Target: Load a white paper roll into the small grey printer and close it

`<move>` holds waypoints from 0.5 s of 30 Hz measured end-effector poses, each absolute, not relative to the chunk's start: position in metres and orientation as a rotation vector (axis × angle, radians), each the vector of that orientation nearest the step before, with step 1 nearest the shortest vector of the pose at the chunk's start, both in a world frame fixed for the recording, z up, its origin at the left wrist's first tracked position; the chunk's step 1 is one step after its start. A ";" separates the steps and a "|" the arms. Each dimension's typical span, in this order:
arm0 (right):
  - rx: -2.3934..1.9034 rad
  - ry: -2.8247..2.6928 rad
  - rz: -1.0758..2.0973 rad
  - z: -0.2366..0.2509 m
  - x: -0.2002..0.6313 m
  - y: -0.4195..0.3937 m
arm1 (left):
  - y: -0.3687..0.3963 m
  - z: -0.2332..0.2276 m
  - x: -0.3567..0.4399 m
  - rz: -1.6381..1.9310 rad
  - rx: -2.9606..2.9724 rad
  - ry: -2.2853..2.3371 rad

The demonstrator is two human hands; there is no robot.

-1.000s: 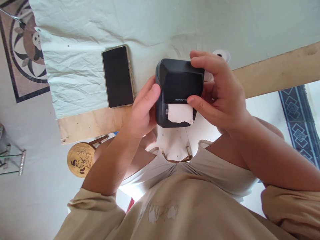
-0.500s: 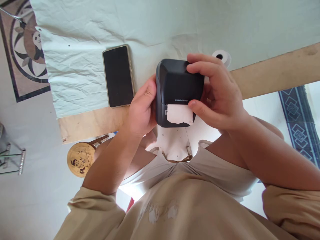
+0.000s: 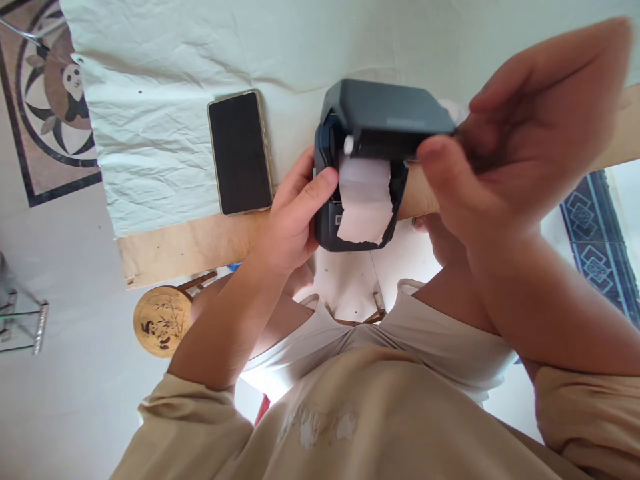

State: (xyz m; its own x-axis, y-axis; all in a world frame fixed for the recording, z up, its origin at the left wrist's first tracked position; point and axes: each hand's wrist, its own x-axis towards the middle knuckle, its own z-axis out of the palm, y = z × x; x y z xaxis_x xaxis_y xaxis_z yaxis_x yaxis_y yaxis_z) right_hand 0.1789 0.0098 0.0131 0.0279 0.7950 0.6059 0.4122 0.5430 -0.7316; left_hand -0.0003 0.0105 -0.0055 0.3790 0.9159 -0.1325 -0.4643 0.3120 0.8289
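A black label printer [image 3: 327, 227] is held above the table's front edge, its lid [image 3: 395, 110] swung up. My left hand [image 3: 300, 207] grips the printer's left side, thumb on the rim. My right hand [image 3: 520, 140], blurred by motion, has its thumb at the lid's front right corner and its fingers behind. From inside the printer a strip of white label paper [image 3: 367, 207] hangs over the front, its end torn unevenly. A white roller shows under the lid's left end.
A phone [image 3: 239, 153] with a dark screen lies on the pale green cloth [image 3: 150, 133], left of the printer. Partly hidden behind the lid is a white paper roll [image 3: 453, 112]. The table's bare wooden edge [image 3: 175, 250] runs in front. A round stool [image 3: 163, 320] stands lower left.
The printer's lid has gone from closed to raised, uncovering the paper inside. My right hand has moved up and right with the lid. My left thumb has shifted onto the printer's rim.
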 end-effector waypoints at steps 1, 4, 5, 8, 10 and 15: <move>-1.046 -1.547 0.286 0.015 0.176 0.013 | 0.010 -0.005 0.000 1.010 0.792 0.702; -1.074 -1.409 0.162 0.016 0.167 0.020 | 0.009 -0.003 0.000 1.020 0.789 0.726; -1.091 -1.379 0.208 0.016 0.165 0.021 | 0.009 -0.003 0.000 1.018 0.788 0.719; -1.084 -1.442 0.207 0.014 0.169 0.020 | 0.010 -0.004 0.000 1.016 0.772 0.702; -1.116 -1.670 0.101 0.016 0.174 0.018 | 0.010 -0.005 0.000 1.006 0.762 0.691; -1.368 -2.284 0.050 0.024 0.179 0.017 | 0.011 -0.006 -0.003 0.989 0.757 0.671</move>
State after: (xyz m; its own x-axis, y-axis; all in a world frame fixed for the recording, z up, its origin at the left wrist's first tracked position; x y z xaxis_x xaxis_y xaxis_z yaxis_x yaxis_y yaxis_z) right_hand 0.1788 0.0169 0.0237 -0.3897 0.8403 0.3768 0.8231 0.5013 -0.2667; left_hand -0.0026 0.0112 -0.0056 0.3975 0.9048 -0.1527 -0.4758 0.3455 0.8089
